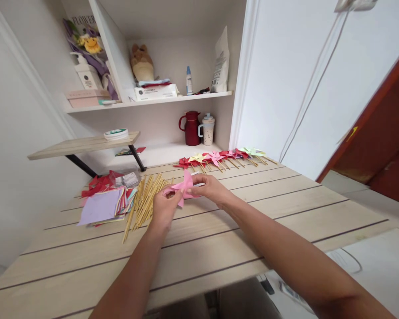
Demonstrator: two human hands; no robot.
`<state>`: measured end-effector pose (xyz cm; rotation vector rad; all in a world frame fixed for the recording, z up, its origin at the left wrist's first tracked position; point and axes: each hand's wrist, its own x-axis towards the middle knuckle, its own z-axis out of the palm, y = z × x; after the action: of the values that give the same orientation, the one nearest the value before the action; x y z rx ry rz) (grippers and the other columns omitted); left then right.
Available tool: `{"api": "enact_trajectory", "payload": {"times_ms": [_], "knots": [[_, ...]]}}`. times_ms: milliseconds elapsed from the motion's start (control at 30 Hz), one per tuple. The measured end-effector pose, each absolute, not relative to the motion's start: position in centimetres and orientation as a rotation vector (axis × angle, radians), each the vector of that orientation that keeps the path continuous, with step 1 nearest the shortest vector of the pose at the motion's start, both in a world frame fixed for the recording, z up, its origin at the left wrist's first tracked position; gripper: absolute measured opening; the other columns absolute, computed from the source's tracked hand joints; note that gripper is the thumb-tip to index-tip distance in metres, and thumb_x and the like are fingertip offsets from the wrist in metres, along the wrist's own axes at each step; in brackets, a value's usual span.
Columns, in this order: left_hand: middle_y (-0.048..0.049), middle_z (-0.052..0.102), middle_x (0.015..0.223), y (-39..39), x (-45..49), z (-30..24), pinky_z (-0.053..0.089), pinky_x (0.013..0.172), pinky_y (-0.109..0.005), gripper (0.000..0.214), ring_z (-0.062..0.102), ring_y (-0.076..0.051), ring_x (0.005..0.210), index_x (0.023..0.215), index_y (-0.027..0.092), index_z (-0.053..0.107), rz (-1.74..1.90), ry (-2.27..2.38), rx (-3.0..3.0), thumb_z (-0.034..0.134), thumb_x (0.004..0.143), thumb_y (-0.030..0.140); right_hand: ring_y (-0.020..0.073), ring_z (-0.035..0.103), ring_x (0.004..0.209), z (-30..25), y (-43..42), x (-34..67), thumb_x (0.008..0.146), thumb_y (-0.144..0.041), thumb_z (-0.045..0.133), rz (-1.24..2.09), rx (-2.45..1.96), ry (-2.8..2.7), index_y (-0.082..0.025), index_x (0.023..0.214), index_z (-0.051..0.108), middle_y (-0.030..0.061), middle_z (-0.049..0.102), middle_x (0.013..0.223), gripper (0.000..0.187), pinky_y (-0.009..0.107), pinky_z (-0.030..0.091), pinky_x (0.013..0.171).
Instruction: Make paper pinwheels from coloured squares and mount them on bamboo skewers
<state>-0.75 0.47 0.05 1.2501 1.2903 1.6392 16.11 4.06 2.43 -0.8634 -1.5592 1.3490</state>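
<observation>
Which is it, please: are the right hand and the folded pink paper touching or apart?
Touching: the head view shows the right hand holding the folded pink paper, its thumb directly against it.

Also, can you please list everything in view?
table: 1, beige, foreground
held pinwheel: 1, pink, centre
other pinwheels: several, mixed, table
sticks: many, yellow, table
papers: many, mixed, table
stand: 1, beige, table
tin: 1, white, stand
shelf: 1, white, back
jug: 1, red, below shelf
cup: 1, cream, below shelf
plush: 1, brown, shelf
bottles: 2, white, shelf
bag: 1, white, shelf
pack: 1, white, shelf
box: 1, pink, shelf
door: 1, reddish, right
left grip: 1, bare, centre
right grip: 1, bare, centre
</observation>
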Motion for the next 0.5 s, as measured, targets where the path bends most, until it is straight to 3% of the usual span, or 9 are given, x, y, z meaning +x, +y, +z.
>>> {"api": "enact_trajectory", "payload": {"times_ms": [233,500], "knots": [[-0.0056,0.075,0.085,0.22,-0.38,0.22,0.051,0.074,-0.030,0.021,0.068,-0.019,0.081,0.085,0.017,0.078,1.624,1.287,1.269,0.078,0.068,0.028,0.0188,0.061,0.081,2.16,4.05,15.92,0.064,-0.033,0.083,1.293,-0.822,-1.582,-0.017,0.069,0.073,0.0024,0.069,0.083,0.019,0.031,0.045,0.077],[-0.0044,0.074,0.082,0.24,-0.03,0.00,0.051,0.074,-0.029,0.022,0.067,-0.017,0.078,0.083,0.017,0.077,1.642,1.272,1.191,0.081,0.067,0.031,0.0138,0.047,0.062,1.83,4.20,15.73,0.064,-0.039,0.081,1.226,-0.971,-1.600,-0.017,0.067,0.069,-0.0031,0.057,0.061,0.025,0.028,0.032,0.064]]}}
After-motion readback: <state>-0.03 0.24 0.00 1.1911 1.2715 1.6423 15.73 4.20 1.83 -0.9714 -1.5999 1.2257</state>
